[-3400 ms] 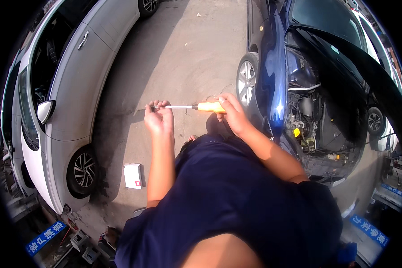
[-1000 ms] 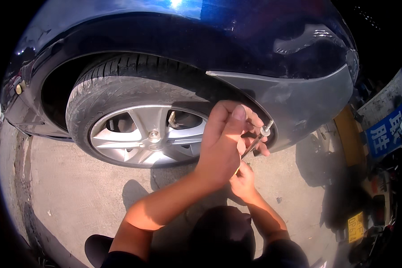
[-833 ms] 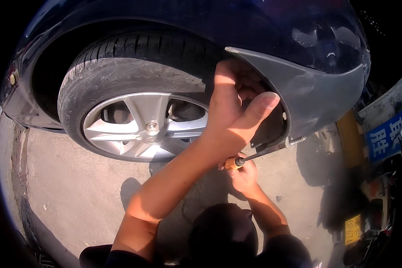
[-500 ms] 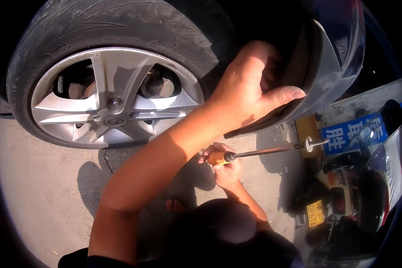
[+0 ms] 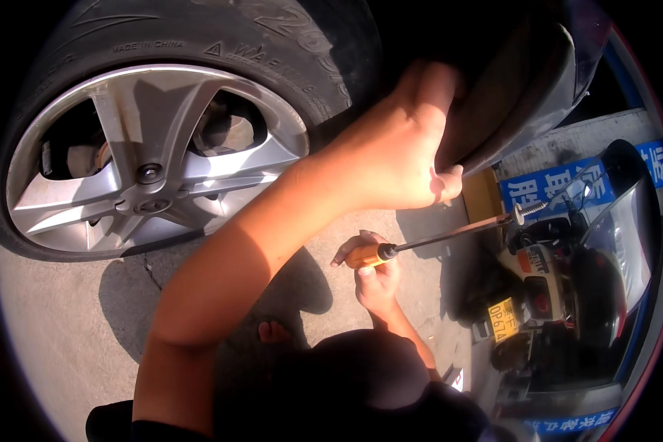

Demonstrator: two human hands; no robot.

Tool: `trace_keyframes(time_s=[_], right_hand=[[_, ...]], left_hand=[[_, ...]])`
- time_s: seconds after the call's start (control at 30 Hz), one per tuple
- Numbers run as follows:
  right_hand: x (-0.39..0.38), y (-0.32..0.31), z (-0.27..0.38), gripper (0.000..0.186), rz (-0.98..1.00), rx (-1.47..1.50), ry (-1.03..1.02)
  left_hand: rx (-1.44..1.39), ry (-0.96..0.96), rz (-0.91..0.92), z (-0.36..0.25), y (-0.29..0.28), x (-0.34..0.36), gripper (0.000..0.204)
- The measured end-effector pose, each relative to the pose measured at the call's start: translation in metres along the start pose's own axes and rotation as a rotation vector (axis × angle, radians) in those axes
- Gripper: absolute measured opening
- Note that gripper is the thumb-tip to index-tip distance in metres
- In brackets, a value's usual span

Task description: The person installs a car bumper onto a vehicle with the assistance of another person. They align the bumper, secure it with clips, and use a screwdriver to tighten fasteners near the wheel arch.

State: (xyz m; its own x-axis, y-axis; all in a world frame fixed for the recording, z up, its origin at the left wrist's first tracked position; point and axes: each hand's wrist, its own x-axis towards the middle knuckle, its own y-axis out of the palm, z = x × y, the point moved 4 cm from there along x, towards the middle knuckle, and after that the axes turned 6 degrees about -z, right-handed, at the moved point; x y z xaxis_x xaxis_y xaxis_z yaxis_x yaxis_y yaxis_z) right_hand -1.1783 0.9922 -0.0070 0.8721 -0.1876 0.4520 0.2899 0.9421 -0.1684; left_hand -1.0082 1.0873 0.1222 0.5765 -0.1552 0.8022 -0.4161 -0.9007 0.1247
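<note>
My left hand [image 5: 412, 147] reaches across to the edge of a dark car bumper [image 5: 527, 96] behind the wheel. Its thumb lies bent against the lower edge, and its fingers go into deep shadow behind it. Below, my right hand [image 5: 377, 283] is closed round the orange handle of a screwdriver [image 5: 449, 234]. The shaft points right and slightly up. A silver screw [image 5: 532, 211] with a broad washer-like head sits at the tip, its thread pointing away. To the left is the car's tyre [image 5: 199, 29] with its silver spoked rim [image 5: 151, 173].
A cardboard box [image 5: 481, 195] stands beyond the bumper, near a blue sign [image 5: 556, 188]. A parked scooter [image 5: 545, 283] with a yellow plate occupies the right side. Concrete ground [image 5: 59, 324] lies below the wheel, and a bare foot [image 5: 274, 331] shows near my arm.
My left thumb, stretched out before, has bent in at the bumper edge. The screwdriver with its screw tilts a little more upward. The view has shifted, so the wheel sits further left.
</note>
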Motion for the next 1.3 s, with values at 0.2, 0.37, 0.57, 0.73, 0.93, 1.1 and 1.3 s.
trace_keyframes(time_s=[0.2, 0.37, 0.57, 0.73, 0.93, 1.1, 1.3], right_hand=[[0.0, 0.008, 0.0, 0.039, -0.043, -0.03, 0.045], [0.002, 0.008, 0.002, 0.035, -0.019, 0.045, 0.029], [0.009, 0.009, -0.005, 0.026, -0.179, -0.085, 0.037], [0.021, -0.001, -0.013, 0.018, -0.237, -0.226, 0.098], [0.035, -0.005, -0.006, 0.042, -0.133, -0.277, 0.154], [0.054, 0.023, 0.006, 0.035, -0.213, -0.257, 0.076], [0.041, -0.014, -0.027, 0.031, -0.175, -0.309, 0.035]], left_hand=[[0.041, 0.012, -0.087, -0.001, 0.002, -0.011, 0.066], [0.087, -0.052, -0.354, -0.011, -0.003, -0.014, 0.056], [-0.085, -0.365, -0.243, -0.006, -0.014, -0.014, 0.04], [-0.373, -0.5, -0.368, 0.007, -0.016, -0.026, 0.024], [-0.495, -0.451, -0.505, 0.026, -0.004, -0.041, 0.019], [-0.515, -0.525, -0.444, 0.025, -0.01, -0.041, 0.014], [-0.469, -0.522, -0.419, 0.024, -0.012, -0.041, 0.011]])
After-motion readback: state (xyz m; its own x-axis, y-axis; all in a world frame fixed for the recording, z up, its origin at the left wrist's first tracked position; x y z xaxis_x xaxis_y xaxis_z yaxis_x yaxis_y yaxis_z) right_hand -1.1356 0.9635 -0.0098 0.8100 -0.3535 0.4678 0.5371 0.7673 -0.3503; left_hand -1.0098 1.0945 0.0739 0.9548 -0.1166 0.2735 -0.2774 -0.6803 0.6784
